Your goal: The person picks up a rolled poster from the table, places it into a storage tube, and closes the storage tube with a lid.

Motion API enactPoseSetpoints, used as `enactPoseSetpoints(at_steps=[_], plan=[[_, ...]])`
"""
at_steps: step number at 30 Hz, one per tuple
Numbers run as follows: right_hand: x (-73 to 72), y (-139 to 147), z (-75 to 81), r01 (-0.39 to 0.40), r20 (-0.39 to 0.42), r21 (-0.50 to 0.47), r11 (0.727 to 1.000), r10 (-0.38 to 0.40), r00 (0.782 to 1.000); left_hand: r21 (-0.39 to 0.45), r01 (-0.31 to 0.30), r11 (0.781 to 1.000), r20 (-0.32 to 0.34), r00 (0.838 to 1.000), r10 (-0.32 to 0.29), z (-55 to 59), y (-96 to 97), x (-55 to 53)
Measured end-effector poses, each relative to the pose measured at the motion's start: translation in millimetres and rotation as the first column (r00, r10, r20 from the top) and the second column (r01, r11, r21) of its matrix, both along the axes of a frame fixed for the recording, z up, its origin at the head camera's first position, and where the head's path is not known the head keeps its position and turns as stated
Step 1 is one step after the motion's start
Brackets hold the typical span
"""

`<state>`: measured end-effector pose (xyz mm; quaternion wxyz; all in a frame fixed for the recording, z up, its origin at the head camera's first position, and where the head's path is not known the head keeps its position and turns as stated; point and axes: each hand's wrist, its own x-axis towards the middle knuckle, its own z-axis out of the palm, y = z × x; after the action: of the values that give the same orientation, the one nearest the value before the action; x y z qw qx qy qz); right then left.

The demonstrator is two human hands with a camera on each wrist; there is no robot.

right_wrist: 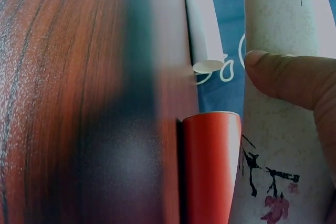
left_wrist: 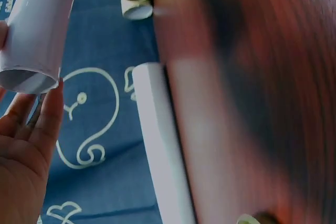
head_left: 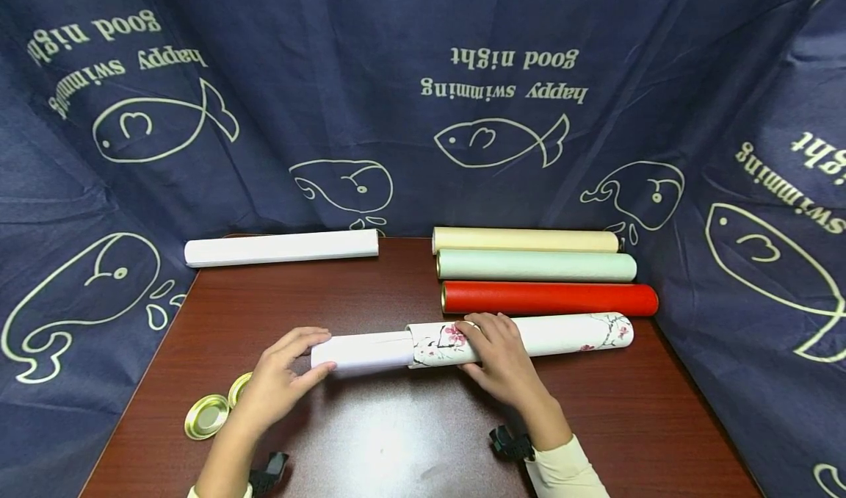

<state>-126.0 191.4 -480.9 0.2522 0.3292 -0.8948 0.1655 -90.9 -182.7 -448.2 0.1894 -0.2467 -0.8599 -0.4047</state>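
A white paper roll [head_left: 362, 352] lies partly inside a white tube with a pink-blossom print [head_left: 562, 334], its left part sticking out of the tube's left mouth. My left hand [head_left: 280, 377] holds the roll's outer end between thumb and fingers. In the left wrist view the hollow end of the paper roll [left_wrist: 37, 40] shows, with fingers [left_wrist: 50, 114] at its rim. My right hand [head_left: 499, 355] grips the blossom tube near its left part from above. The thumb [right_wrist: 283, 74] lies across the printed tube [right_wrist: 278, 114] in the right wrist view. How deep the roll reaches inside is hidden.
Red [head_left: 548, 298], pale green [head_left: 535, 265] and cream [head_left: 525, 240] tubes lie side by side behind the blossom tube. Another white roll [head_left: 280, 249] lies at the back left. Two gold-rimmed lids, one nearer [head_left: 207, 416] and one partly hidden [head_left: 239, 388], rest by the left forearm.
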Motion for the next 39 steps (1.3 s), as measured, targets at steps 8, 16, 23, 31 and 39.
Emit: enactPoseSetpoints(at_steps=[8, 16, 23, 31, 39], plan=[[-0.4, -0.6, -1.6, -0.005, -0.006, 0.003, 1.000, 0.005, 1.000, 0.240, 0.067, 0.969, 0.083, 0.993, -0.089, -11.7, 34.1, -1.6], [-0.2, -1.0, -2.1, -0.002, -0.005, 0.001, 1.000, 0.002, 1.000, 0.383, 0.062, 0.922, 0.150, 0.980, -0.128, -22.8, 70.4, -5.1], [-0.8, -1.9, -2.8, -0.001, -0.004, 0.004, 1.000, 0.001, 1.000, 0.332, 0.107, 0.937, 0.188, 0.966, -0.177, -26.4, 88.8, -7.0], [0.2, -2.8, -0.5, 0.004, 0.008, 0.011, 1.000, -0.004, 1.000, 0.320, 0.129, 0.939, 0.323, 0.917, -0.236, -22.2, 100.1, -5.1], [-1.2, -2.1, -2.4, -0.005, -0.007, 0.011, 1.000, 0.005, 1.000, 0.305, 0.117, 0.945, 0.385, 0.893, -0.234, -24.9, 95.3, -3.0]])
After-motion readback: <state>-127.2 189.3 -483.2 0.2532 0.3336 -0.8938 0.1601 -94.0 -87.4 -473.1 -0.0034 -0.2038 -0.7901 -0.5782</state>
